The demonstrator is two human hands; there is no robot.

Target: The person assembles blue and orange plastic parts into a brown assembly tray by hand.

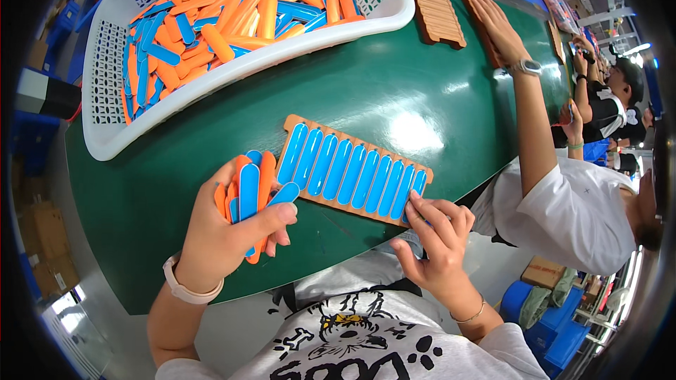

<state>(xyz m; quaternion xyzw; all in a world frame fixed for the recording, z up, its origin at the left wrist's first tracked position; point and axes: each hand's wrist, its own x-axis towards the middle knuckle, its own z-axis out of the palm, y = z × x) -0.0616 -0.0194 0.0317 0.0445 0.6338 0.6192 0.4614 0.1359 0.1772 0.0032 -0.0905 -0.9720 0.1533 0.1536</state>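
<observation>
My left hand (236,229) is closed round a bundle of oblong, round-ended pieces (248,190), blue on one face and orange on the other. One of them sticks out toward the brown slotted tray (352,207), its blue face up. A row of several such pieces (338,167) lies blue side up in the tray's slots, filling it from end to end. At the tray's right end, the fingertips of my right hand (440,239) touch the last blue piece (407,193). Its thumb is apart from the fingers, and nothing is gripped in it.
A white perforated basket (253,63) heaped with loose orange and blue pieces stands at the far left of the green table (338,91). Another brown ridged tray (433,3) lies beyond. On the right, a co-worker's hand (496,28) rests on a further tray.
</observation>
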